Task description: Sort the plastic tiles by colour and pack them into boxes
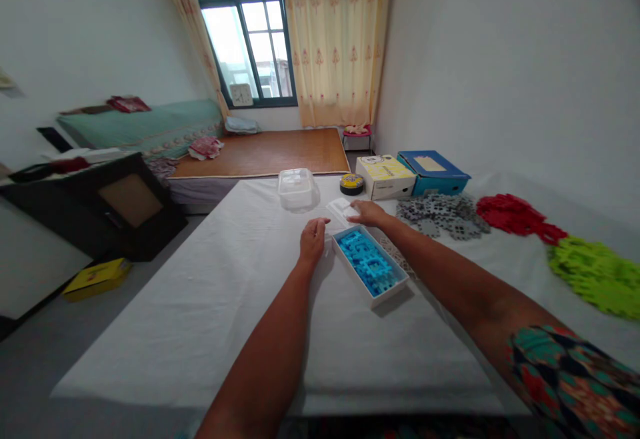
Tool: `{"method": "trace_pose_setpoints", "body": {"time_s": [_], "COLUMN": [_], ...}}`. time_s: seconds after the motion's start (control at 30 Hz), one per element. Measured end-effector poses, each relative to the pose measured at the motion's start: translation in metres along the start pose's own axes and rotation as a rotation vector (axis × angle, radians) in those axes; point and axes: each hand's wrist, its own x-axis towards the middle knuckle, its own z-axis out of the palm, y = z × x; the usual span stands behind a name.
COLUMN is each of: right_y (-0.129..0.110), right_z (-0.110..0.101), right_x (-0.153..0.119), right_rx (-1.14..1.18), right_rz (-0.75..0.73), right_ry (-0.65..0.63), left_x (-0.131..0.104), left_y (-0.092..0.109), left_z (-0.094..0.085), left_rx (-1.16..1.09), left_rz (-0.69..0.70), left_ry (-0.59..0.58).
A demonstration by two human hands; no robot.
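A white box (389,299) filled with blue interlocking plastic pieces (369,262) lies at an angle on the white-covered table. My left hand (313,242) rests on its side by the box's far left corner. Its fingers are loosely bent, with thumb and fingertips a little apart, and nothing shows in them. Just beyond the box, my right hand (369,214) has its thumb and fingers on the edge of a flat white piece (341,208), whose kind I cannot make out. Some beige pieces (394,252) are partly hidden behind my right forearm.
A clear plastic container (296,188), a round black-and-yellow tin (351,184), a yellow-and-white box (385,176) and a blue box (434,172) stand toward the table's far end. Grey (445,214), red (515,214) and lime-green pieces (597,276) lie in piles on the right.
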Motion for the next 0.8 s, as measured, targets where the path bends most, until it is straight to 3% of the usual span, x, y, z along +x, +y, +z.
{"method": "trace_pose_setpoints", "body": {"time_s": [0.07, 0.17, 0.27, 0.37, 0.47, 0.53, 0.67, 0.8], "right_y": [0.004, 0.009, 0.005, -0.01, -0.028, -0.036, -0.04, -0.036], "right_z": [-0.003, -0.024, -0.053, -0.07, -0.065, -0.053, -0.031, -0.025], "right_x": [0.001, -0.014, -0.056, -0.117, -0.168, -0.185, -0.185, -0.175], "right_rx": [0.017, 0.091, 0.188, 0.198, 0.189, 0.167, 0.12, 0.124], "right_rz": [0.018, 0.041, -0.067, -0.176, -0.234, -0.252, -0.218, -0.201], "right_ry": [0.025, 0.165, 0.325, 0.43, 0.346, 0.265, 0.244, 0.234], "left_x": [0.0, 0.0, 0.001, 0.0, -0.003, -0.005, -0.006, -0.005], "left_y": [-0.001, -0.002, -0.002, 0.0, 0.003, 0.005, 0.003, 0.0], "left_z": [0.001, 0.002, 0.002, 0.003, 0.004, 0.005, 0.007, 0.009], "left_rx": [0.003, 0.0, -0.012, -0.03, -0.041, -0.043, -0.036, -0.04], "left_rz": [-0.005, -0.014, -0.032, -0.051, -0.06, -0.057, -0.055, -0.05], "left_ry": [-0.018, -0.03, -0.023, -0.019, -0.024, -0.035, -0.05, -0.08]}}
